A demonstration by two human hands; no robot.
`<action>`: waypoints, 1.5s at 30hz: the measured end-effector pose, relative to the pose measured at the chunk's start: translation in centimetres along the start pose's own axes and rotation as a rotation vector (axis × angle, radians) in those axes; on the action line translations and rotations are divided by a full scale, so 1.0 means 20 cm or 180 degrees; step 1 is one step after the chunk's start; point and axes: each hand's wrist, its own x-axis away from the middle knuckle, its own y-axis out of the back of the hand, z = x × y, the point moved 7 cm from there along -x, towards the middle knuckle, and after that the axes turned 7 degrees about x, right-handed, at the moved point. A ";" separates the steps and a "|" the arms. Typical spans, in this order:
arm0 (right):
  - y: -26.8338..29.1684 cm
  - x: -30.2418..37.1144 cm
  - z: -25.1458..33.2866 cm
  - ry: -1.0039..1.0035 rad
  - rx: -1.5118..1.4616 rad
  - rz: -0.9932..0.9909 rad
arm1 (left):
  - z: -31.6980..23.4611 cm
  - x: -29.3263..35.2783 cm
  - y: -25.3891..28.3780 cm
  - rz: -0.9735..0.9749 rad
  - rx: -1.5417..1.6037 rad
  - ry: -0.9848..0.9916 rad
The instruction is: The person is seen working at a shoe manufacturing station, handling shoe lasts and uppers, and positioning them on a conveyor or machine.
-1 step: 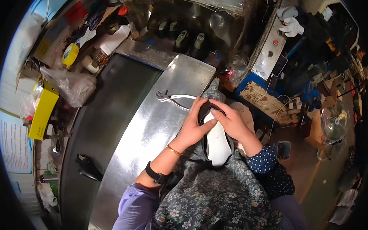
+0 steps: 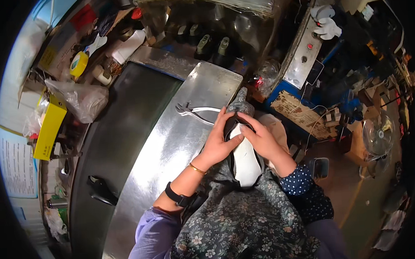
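Logged remotely: one dark shoe upper (image 2: 261, 164), between my hands; left hand (image 2: 219, 145) and right hand (image 2: 266, 145) both gripping its far end. White insole (image 2: 246, 165), seemingly seated; edge-folding, I judged, remained. Pliers (image 2: 184, 110), beyond left hand, unheld.

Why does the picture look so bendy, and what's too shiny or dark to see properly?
Head view: the fisheye lens curves the long metal table; head view: glare whitens part of its top; head view: shadow dims the shoes at the back; head view: the white-bottomed shoe is brightly lit.
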 end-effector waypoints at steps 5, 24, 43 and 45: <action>-0.03 0.31 -0.38 -0.0492 -0.0264 -0.0515 | 0.13 -0.12 0.02 0.0044 0.0179 -0.0050; -0.07 0.06 0.02 0.0446 0.3470 -0.0391 | 0.21 -0.05 -0.04 -0.0006 0.1026 0.0915; -0.17 0.19 -0.25 -0.0294 -0.0929 0.0484 | 0.46 0.14 -0.06 -0.1469 0.2429 0.1486; -0.19 0.18 -0.26 -0.0581 -0.1195 0.0358 | 0.26 0.08 0.00 -0.0758 0.0698 0.1925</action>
